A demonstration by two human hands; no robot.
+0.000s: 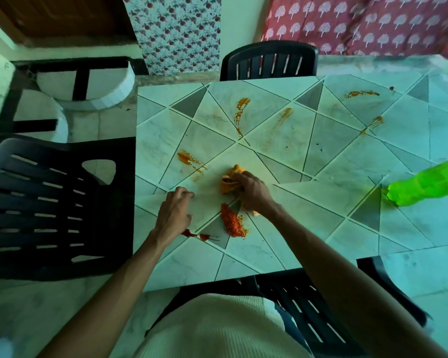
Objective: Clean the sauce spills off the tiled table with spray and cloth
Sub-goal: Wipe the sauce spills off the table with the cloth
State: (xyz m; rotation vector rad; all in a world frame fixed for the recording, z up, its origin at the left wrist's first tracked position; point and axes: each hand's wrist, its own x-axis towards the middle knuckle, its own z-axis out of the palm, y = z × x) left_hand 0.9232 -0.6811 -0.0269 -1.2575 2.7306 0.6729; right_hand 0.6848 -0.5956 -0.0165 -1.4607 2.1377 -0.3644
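Head view showed the tiled table (321, 161) running out of frame at 3 o'clock, with thin orange sauce smears (241, 109) toward 12. The green spray bottle (424, 180) sat blurred at 3 o'clock, its far end cut off and its contents unreadable. At centre the right hand (254, 192) gripped the bunched orange cloth (229, 180) against the tiles, hiding most of it. The left hand (175, 210), at the cloth's 8 o'clock, rested with fingers curled, holding nothing. A thick red spill (232, 223) lay at the cloth's 6 o'clock.

right grip (251, 190) clutching orange cloth (229, 181) on tiled table (329, 210), left grip (175, 211) curled nearby, sauce smears (232, 224), green spray bottle (426, 180)
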